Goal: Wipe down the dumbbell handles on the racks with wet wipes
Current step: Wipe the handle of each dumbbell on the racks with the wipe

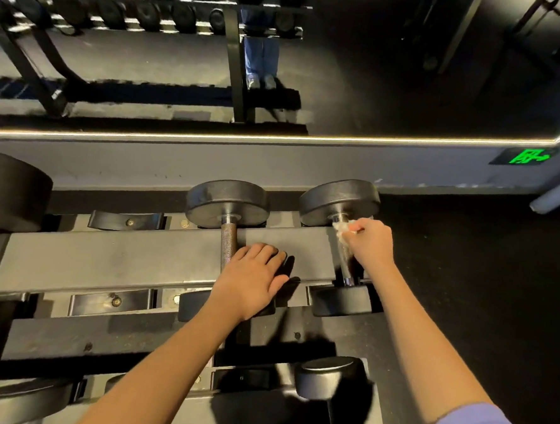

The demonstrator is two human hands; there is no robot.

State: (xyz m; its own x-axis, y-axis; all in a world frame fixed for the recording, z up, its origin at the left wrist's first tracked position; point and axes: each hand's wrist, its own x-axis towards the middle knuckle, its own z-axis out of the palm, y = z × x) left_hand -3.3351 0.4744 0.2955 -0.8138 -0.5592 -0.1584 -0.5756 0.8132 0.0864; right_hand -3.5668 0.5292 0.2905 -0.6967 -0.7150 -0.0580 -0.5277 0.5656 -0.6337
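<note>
Two black dumbbells lie across the top tier of the rack (105,260). My right hand (370,242) is closed around a white wet wipe (341,228), pressed on the metal handle (346,261) of the right dumbbell (338,200), near its far head. My left hand (251,280) rests flat, fingers apart, on the rack bar and partly over the knurled handle (228,244) of the middle dumbbell (228,202). The near head of that dumbbell is mostly hidden under my left hand.
A large dumbbell head (7,192) sits at the far left of the tier. Another dumbbell head (327,378) shows on the lower tier. A mirror wall (379,70) behind reflects racks and a person's legs. Dark floor lies to the right.
</note>
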